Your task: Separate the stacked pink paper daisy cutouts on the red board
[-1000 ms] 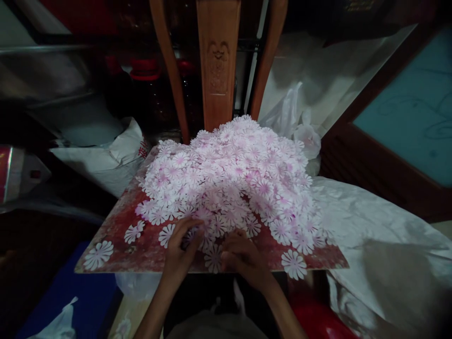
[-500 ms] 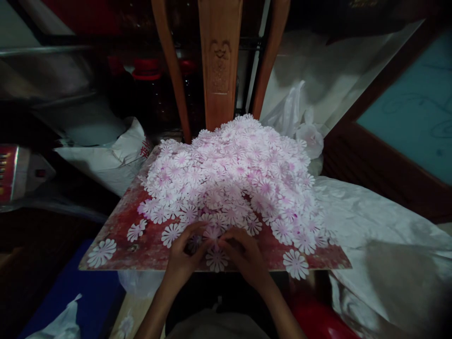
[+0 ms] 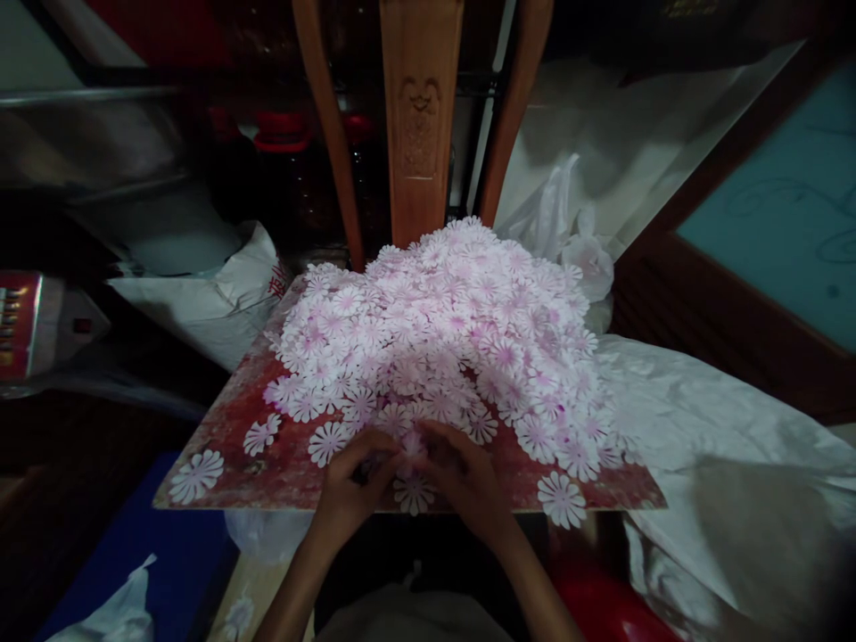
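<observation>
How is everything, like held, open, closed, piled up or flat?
Left hand, curled, pinching a flower cutout
Right hand, curled, pinching the same flower cutout
Flower cutout pile, loose, heaped up
Left-corner flower, lying apart from the pile
Front-edge flower, overhanging
Red board, scuffed, mostly covered
Red-lidded jar, lid on
Carved chair back, upright
White sack on the right, wrinkled

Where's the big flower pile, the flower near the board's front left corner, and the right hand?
Flower pile [image 3: 438,321]: head view, middle of the heap.
Corner flower [image 3: 196,477]: head view, on its center.
Right hand [image 3: 473,483]: head view, middle of the hand.
</observation>
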Tool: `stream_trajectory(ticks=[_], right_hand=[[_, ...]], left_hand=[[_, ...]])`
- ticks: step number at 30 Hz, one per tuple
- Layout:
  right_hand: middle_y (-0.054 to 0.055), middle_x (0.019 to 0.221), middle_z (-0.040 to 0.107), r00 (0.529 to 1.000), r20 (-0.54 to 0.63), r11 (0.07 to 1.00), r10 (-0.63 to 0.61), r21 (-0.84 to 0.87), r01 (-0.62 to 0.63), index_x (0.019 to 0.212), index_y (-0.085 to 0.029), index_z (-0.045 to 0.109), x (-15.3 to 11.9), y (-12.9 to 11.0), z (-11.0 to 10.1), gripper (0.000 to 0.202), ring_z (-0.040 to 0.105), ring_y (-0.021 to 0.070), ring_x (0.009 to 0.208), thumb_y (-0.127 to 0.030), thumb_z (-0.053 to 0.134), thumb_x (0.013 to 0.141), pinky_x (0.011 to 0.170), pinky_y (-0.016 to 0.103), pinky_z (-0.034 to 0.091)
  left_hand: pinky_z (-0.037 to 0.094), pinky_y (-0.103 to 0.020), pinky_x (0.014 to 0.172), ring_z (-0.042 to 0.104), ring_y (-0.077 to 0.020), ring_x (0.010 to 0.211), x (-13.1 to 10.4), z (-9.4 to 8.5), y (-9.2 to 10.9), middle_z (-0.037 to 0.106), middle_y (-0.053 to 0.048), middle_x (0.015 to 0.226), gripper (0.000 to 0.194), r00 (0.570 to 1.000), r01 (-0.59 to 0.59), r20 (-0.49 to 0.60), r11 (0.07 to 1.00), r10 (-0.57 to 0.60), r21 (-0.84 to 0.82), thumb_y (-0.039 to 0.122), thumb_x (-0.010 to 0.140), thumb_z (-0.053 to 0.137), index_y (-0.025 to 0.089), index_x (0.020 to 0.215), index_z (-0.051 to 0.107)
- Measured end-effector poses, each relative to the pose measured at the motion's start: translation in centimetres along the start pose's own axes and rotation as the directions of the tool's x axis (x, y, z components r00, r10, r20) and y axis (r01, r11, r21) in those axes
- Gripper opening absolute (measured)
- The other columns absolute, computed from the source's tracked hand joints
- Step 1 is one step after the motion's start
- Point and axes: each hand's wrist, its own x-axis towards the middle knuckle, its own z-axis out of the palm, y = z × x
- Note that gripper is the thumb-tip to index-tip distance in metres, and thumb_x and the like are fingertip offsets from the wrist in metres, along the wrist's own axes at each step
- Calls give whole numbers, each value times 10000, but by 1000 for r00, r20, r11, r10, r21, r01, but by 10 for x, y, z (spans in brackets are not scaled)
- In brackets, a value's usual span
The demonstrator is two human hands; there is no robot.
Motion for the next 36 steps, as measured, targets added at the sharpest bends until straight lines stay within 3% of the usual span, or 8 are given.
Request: stream_trajectory(ticks=[4,8,16,19,23,26,30,36], right_hand=[[19,833,639,994,46,995,-95,-15,96,811,-214,671,-2,-1,-4,112,562,142,841,-268,573,799,838,308,412],[-19,659,629,969,182,986,-166,0,169,718,-225,678,-5,-7,-9,171,535,127,699,-257,534,806,933,379,313],[45,936,575,994,-5,992,-108,-69,107,796,-179,627,-2,-5,0,103,534,133,906,-252,556,812,820,265,418],[41,990,567,989,15,969,-150,-195,150,965,-203,594,-2,-4,4,228,508,154,973,-213,624,739,882,297,397],[21,883,577,973,122,915,-194,-335,224,897,-199,579,-4,-2,9,200,502,166,910,-241,652,715,911,360,348],[35,852,563,993,20,953,-119,-280,120,929,-181,546,-6,1,13,213,495,155,860,-299,614,764,819,314,402],[32,877,569,998,-57,992,-29,-125,22,1272,-209,399,-6,4,12,586,513,135,817,-347,641,757,752,272,445],[28,914,615,991,-6,988,-132,-85,131,901,-226,668,-3,4,2,131,553,130,890,-277,574,824,827,280,435]], left_hand=[[443,-201,865,554,-76,900,2,-2,-2,623,-32,862,158,995,-83,-57,996,84,13,272,776,532,159,784,641],[390,-264,959,491,-110,1046,7,2,-6,592,-30,1035,244,985,-37,-155,976,72,215,316,784,514,223,987,613],[375,-315,960,469,-134,1070,9,12,-13,604,-20,1068,294,980,-161,-33,874,198,459,325,774,529,276,1054,604],[371,-302,931,500,-119,1002,7,11,-14,632,-10,959,210,977,-166,-43,873,208,458,310,778,526,253,944,643],[388,-261,916,513,-93,984,5,10,-13,631,-1,946,174,971,-150,-115,911,209,384,272,773,542,235,910,643],[392,-254,944,496,-95,1021,4,8,-10,620,-9,974,167,956,-205,-138,924,260,324,237,763,558,238,898,656],[415,-206,877,499,-77,951,1,3,-3,615,-3,877,131,940,-261,-142,924,309,281,197,735,594,233,832,674],[439,-157,823,523,-55,910,-3,3,-4,628,2,863,151,958,-242,-102,947,268,211,198,757,563,211,882,648]])
